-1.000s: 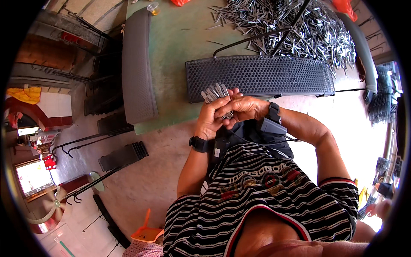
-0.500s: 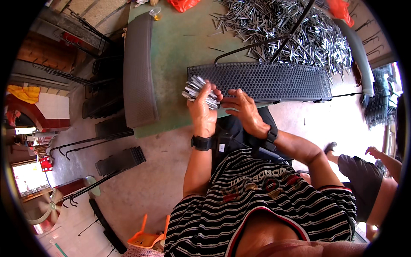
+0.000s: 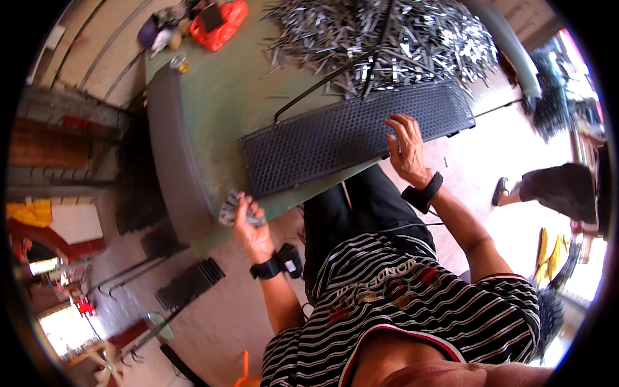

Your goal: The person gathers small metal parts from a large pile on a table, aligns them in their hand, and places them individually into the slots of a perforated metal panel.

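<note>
Left hand (image 3: 253,233), grip clamped on a bundle of metal strips (image 3: 233,208), sits at the green tabletop's (image 3: 225,97) 7 o'clock edge. Right hand (image 3: 406,149), grip apart, rests flat on the black mesh tray (image 3: 335,138) at 3 o'clock.

left hand (image 3: 250,227) gripping bundle of metal pins (image 3: 230,208) at green table (image 3: 219,109) edge, right hand (image 3: 406,149) flat on black perforated tray (image 3: 348,137), pile of metal pins (image 3: 387,35) behind

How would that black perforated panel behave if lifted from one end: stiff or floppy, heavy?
The panel lies flat with straight edges, so probably stiff sheet, not floppy. The holes all over it suggest it is fairly light for its length. The right hand rests on one end only; being long, it would likely tip or swing there.
</note>
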The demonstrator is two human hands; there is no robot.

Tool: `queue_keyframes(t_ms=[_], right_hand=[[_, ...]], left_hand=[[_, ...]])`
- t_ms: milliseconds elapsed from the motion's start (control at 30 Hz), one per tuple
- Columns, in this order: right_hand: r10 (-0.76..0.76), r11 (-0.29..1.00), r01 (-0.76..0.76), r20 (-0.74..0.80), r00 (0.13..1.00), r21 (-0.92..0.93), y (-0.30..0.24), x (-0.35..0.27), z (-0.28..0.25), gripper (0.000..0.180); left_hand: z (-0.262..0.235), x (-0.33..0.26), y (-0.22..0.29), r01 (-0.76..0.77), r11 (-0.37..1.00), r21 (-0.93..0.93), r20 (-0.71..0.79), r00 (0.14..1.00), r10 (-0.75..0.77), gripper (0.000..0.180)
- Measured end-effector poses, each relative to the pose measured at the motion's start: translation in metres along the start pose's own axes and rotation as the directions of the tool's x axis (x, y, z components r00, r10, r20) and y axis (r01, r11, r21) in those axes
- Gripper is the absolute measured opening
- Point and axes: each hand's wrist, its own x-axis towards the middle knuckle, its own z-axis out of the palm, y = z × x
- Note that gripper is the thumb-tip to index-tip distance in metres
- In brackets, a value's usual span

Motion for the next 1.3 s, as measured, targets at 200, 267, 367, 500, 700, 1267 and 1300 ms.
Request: queue_keyframes(t_ms=[200,267,367,500,700,1267,1300], right_hand=[[0.103,0.985,-0.106,-0.030,0.994,-0.135,0.060,0.003,0.003,0.032],[0.112,0.979,-0.117,-0.036,0.993,-0.165,0.061,0.005,0.004,0.031],[0.086,0.980,-0.092,-0.040,0.995,-0.176,0.066,0.011,0.001,0.031],[0.073,0.986,-0.080,-0.052,0.996,-0.149,0.073,0.014,0.004,0.030],[0.063,0.985,-0.058,0.022,0.998,-0.163,0.038,0.038,-0.001,0.024],[-0.005,0.446,-0.739,0.827,0.562,0.505,-0.150,0.089,0.096,0.016],[0.002,0.413,-0.757,0.830,0.558,0.507,-0.153,0.087,0.097,0.015]], left_hand=[[-0.016,0.017,-0.016,-0.038,0.997,0.070,-0.117,0.992,0.046,0.012],[-0.009,0.019,-0.020,-0.079,0.993,0.087,-0.148,0.985,0.092,0.012],[0.002,0.014,-0.026,-0.112,0.988,0.102,-0.171,0.977,0.129,0.011],[0.003,0.020,-0.024,-0.112,0.980,0.164,-0.150,0.979,0.137,0.018],[0.049,-0.005,0.001,0.005,0.962,0.273,0.001,1.000,-0.005,0.026],[0.056,-0.015,-0.001,0.165,0.956,0.241,0.051,0.982,-0.182,0.015],[0.052,-0.013,-0.002,0.156,0.960,0.232,0.036,0.985,-0.169,0.014]])
